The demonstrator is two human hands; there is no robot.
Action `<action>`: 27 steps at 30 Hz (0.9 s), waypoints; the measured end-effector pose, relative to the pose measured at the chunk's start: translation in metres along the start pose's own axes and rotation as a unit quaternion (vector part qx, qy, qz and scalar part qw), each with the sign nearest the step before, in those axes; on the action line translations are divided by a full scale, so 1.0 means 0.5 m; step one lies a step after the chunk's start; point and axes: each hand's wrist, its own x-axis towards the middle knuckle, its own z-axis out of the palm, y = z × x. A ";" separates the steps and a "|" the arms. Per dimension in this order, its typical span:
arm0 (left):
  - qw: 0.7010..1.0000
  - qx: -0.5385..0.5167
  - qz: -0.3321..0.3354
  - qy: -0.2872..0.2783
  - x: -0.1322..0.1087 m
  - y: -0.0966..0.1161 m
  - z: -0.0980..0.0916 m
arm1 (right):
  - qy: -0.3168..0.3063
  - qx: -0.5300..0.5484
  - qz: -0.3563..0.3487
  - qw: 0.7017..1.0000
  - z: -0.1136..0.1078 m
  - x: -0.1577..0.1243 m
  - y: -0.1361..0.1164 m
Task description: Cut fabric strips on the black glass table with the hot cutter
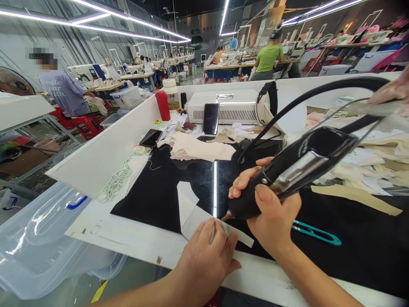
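My right hand (275, 213) grips a thick black corded hand tool (294, 166) with a pointed metal tip. The tip comes down beside my left fingers, at the edge of a white cut fabric piece (188, 204). My left hand (207, 256) is closed, its fingertips bent and pressed on that piece; a thin greyish sliver shows between the fingers, too small to name. The fabric lies on a glossy black work surface (143, 196), partly hidden by my left hand. Right of my right wrist lies a pair of teal thread snips (316, 233).
Stacked pale fabric pieces (204, 147), a phone (211, 118) and a white vented box (230, 106) stand behind. Green thread (118, 181) lies tangled at left. A beige strip (354, 198) lies at right. Another person's hand (391, 91) holds a clear sheet at upper right.
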 end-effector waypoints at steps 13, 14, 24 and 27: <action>0.999 -0.045 0.000 -0.016 0.006 -0.010 -0.016 | -0.009 -0.011 0.016 1.000 0.002 -0.001 0.015; 0.997 -0.068 -0.001 -0.022 0.010 -0.018 -0.027 | -0.010 -0.011 0.015 1.000 0.001 0.002 0.014; 0.980 -0.154 0.007 -0.123 -0.003 -0.154 -0.094 | 0.028 -0.005 0.004 1.000 -0.011 0.024 -0.043; 0.989 -0.076 0.000 -0.125 -0.007 -0.144 -0.078 | 0.018 0.014 0.008 1.000 -0.019 0.014 -0.056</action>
